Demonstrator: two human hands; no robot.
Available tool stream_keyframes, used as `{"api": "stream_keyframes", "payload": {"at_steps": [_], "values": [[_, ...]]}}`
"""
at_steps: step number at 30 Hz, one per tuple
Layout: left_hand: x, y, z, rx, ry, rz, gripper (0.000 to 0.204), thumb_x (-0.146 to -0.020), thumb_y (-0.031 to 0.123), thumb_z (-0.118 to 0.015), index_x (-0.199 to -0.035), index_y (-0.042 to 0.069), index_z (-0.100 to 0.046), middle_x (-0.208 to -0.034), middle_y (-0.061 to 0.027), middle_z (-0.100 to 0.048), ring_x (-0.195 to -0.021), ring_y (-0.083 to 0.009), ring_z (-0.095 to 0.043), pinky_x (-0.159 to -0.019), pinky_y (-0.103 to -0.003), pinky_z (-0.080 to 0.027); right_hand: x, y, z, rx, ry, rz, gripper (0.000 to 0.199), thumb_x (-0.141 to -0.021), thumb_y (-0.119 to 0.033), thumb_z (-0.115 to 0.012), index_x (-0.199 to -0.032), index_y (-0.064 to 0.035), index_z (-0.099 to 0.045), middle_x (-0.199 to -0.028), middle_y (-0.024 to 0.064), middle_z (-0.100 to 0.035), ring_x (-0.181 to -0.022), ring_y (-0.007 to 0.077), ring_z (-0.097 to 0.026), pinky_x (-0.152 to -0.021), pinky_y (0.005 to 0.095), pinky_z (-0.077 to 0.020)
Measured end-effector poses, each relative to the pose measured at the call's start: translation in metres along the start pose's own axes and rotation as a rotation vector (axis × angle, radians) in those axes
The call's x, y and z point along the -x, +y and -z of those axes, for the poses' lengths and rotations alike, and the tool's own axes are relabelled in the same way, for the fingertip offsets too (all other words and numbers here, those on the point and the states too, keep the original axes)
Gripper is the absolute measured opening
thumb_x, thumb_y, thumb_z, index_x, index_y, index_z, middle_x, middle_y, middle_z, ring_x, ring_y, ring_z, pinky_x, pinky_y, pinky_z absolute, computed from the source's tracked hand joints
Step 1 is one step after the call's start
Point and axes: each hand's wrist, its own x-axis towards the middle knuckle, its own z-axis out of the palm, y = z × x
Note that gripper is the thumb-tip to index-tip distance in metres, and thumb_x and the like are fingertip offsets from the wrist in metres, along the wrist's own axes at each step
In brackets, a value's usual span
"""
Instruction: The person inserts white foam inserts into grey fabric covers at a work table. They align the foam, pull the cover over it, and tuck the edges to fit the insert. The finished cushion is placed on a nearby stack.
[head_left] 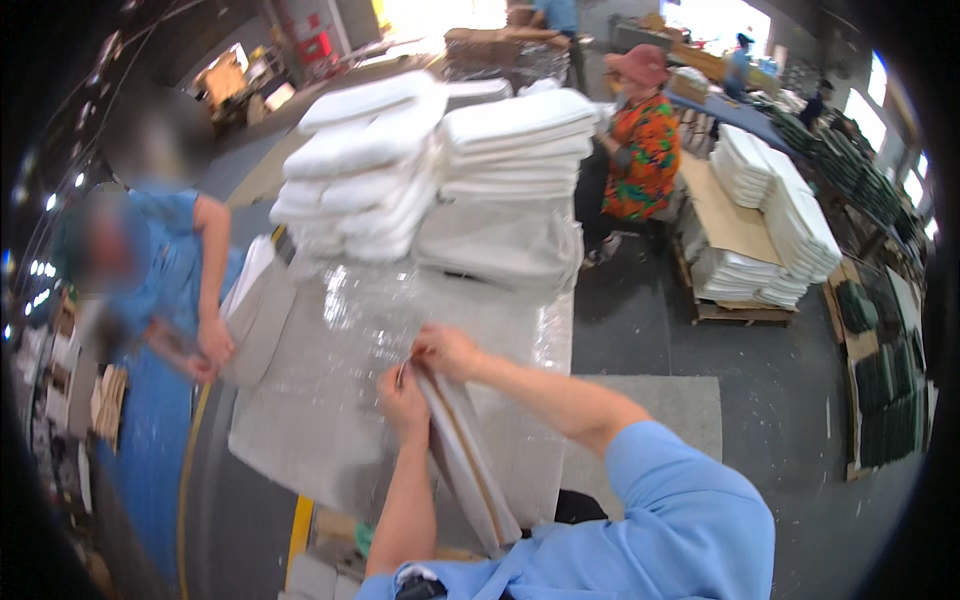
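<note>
A long, light grey fabric piece (462, 452) with a brown strip along its length runs from my hands down toward my body. My left hand (403, 405) is closed on its far end, fingers pinched at the edge. Just beyond and to the right, my right hand (445, 352) is also closed on that end. The tips of the fingers are too small to make out in detail. Under both hands lies the worktable (330, 420), covered with clear, shiny plastic film.
White folded padded pieces (350, 160) and more white stacks (515, 140) stand at the table's far side, above folded grey fabric (500, 245). A co-worker in blue (170, 250) handles grey fabric at left. Another person (640, 150) stands beyond the table, near a loaded pallet (740, 310).
</note>
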Motion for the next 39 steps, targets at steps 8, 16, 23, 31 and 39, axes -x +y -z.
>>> {"api": "stream_keyframes", "payload": {"at_steps": [8,16,23,31,39], "values": [[-0.024,0.015,0.027,-0.064,-0.054,-0.049,0.017,-0.094,0.014,-0.073,-0.096,-0.003,-0.073,-0.084,-0.0123,-0.072,-0.074,-0.0205,-0.065,-0.072,-0.037,-0.052,-0.004,-0.019,0.007,-0.196,-0.069,-0.053,0.016,-0.091,-0.009,-0.069,-0.107,-0.0066,-0.070,-0.114,0.0134,-0.065,-0.101,0.0347,-0.067,-0.090,0.0422,-0.0553],[-0.038,-0.006,0.018,0.398,-0.126,0.341,0.014,-0.099,0.013,-0.069,-0.095,-0.001,-0.069,-0.081,-0.0019,-0.066,-0.073,-0.0090,-0.057,-0.067,-0.030,-0.048,-0.005,-0.019,0.013,-0.015,-0.098,0.128,0.013,-0.092,-0.006,-0.068,-0.104,-0.0064,-0.073,-0.115,0.0109,-0.066,-0.100,0.0327,-0.068,-0.087,0.0423,-0.0552],[-0.044,-0.003,0.025,0.238,-0.148,0.157,0.015,-0.098,0.013,-0.070,-0.094,-0.001,-0.069,-0.077,-0.0008,-0.065,-0.069,-0.0092,-0.055,-0.065,-0.030,-0.047,-0.020,-0.015,0.003,-0.037,-0.066,0.018,0.018,-0.094,-0.007,-0.067,-0.112,-0.0067,-0.069,-0.109,0.0087,-0.069,-0.095,0.0303,-0.069,-0.083,0.0397,-0.0554],[-0.045,0.023,0.035,-0.012,-0.242,0.000,0.020,-0.098,0.019,-0.072,-0.094,-0.001,-0.072,-0.071,-0.0056,-0.065,-0.066,-0.0119,-0.060,-0.063,-0.032,-0.048,-0.013,0.013,-0.017,-0.550,-0.052,-0.077,0.031,-0.097,-0.017,-0.071,-0.125,-0.0059,-0.068,-0.113,0.0068,-0.074,-0.100,0.0215,-0.067,-0.093,0.0386,-0.0530],[-0.094,0.028,0.035,0.112,-0.406,0.105,0.028,-0.105,0.027,-0.063,-0.100,0.002,-0.073,-0.078,-0.0050,-0.069,-0.071,-0.0130,-0.064,-0.065,-0.032,-0.052,-0.013,0.012,-0.019,-0.553,-0.070,-0.072,0.023,-0.101,-0.021,-0.069,-0.112,-0.0018,-0.074,-0.125,0.0096,-0.072,-0.115,0.0220,-0.065,-0.104,0.0367,-0.0484]]}}
